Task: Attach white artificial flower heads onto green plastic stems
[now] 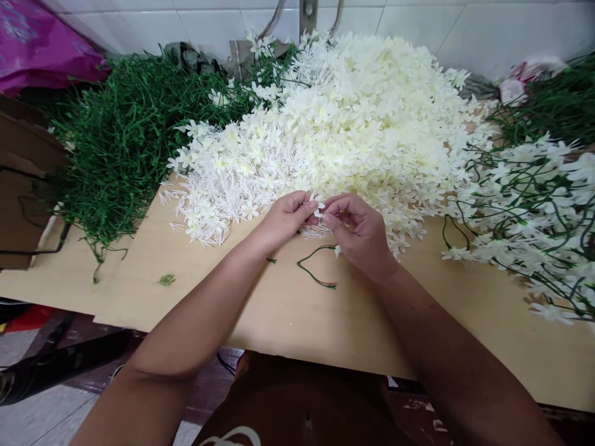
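My left hand (284, 218) and my right hand (354, 229) meet fingertip to fingertip at the near edge of a big heap of loose white artificial flowers (344, 124). Between the fingertips sits a small white flower (318, 209); both hands pinch it. A thin green wire stem (317, 266) curls on the board below my right hand, one end running up under that hand. Whether the stem is joined to the pinched flower is hidden by the fingers.
A mound of bare green stems (125, 136) lies at the left. Stems with white flowers fitted (534, 204) pile up at the right. All rest on a tan board (279, 310). Cardboard box (23, 179) at far left; purple bag (37, 43) behind it; tiled wall at the back.
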{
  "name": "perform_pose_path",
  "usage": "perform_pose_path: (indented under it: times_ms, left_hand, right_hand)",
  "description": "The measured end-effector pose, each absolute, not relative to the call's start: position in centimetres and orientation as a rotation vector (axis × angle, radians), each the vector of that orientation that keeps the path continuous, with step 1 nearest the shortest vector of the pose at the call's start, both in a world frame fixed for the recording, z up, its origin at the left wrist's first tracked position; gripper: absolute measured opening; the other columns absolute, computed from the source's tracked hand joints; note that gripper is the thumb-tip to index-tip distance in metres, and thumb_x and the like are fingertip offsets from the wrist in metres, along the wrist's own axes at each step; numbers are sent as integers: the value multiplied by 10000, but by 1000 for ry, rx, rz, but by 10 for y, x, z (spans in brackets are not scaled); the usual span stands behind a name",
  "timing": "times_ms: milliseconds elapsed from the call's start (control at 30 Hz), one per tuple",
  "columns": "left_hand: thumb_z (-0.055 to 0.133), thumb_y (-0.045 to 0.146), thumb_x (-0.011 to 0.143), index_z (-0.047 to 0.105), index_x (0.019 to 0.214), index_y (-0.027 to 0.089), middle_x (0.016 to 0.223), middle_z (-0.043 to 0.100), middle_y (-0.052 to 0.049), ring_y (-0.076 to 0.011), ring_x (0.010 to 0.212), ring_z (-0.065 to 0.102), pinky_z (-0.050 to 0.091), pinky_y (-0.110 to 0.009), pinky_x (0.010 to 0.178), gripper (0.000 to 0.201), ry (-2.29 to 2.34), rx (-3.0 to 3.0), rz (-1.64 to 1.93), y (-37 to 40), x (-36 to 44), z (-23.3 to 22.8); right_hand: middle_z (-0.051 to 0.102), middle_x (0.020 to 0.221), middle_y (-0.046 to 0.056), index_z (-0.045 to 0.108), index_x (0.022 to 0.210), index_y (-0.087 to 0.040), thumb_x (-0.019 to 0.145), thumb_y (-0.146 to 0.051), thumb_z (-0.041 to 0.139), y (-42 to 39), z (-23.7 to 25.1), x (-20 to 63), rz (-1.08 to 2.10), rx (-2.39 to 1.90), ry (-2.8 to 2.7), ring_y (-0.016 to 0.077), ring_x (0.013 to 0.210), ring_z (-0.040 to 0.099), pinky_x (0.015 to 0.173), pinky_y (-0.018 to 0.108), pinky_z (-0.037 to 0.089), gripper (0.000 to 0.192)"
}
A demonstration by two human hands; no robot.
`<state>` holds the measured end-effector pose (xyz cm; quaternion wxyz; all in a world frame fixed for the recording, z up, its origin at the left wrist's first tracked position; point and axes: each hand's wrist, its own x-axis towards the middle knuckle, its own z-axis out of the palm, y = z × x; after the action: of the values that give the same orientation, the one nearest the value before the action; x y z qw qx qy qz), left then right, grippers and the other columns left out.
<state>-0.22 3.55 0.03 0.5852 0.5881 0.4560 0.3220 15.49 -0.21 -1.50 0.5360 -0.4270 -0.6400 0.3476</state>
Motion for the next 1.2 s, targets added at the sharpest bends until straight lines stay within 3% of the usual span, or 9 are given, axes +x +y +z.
perform_pose_path:
  times_ms: [433, 633, 867, 1200]
  left_hand:
    - [580, 296, 858, 514, 665, 170, 603, 569, 11, -90, 530, 471, 378, -230, 546, 239, 1208, 1494, 753, 29, 4, 2]
    - [491, 237, 886, 538, 729, 165, 673, 613, 2, -113, 657, 562, 417, -237, 635, 179, 1125, 1497, 714, 27, 5, 5]
    - [506, 270, 880, 561, 713, 155, 683, 624, -8, -101, 584, 487, 368, -239, 567, 210, 1210, 1622, 696, 28, 4, 4]
    - [475, 252, 873, 577, 726, 164, 661, 602, 1, -123, 626, 517, 376, -253, 597, 199, 1268, 1925, 738, 28, 2, 0]
  right_hand:
    - [617, 811, 37, 577, 763, -212, 848, -207, 606, 1, -17, 155, 513, -1150, -1572, 163, 779, 601, 699, 307, 532, 91]
    - [620, 778, 34, 570, 752, -200, 838, -190, 596, 4, -22, 159, 291, -1170, -1665, 174, 749, 604, 675, 316, 514, 91]
    - [631, 789, 45, 565, 758, -202, 847, -186, 581, 5, -24, 161, 200, -1185, -1704, 185, 766, 615, 702, 324, 517, 93]
    - [666, 814, 55, 559, 765, -212, 853, -187, 572, 4, -23, 160, 75, -1227, -1753, 193, 778, 639, 708, 323, 511, 92]
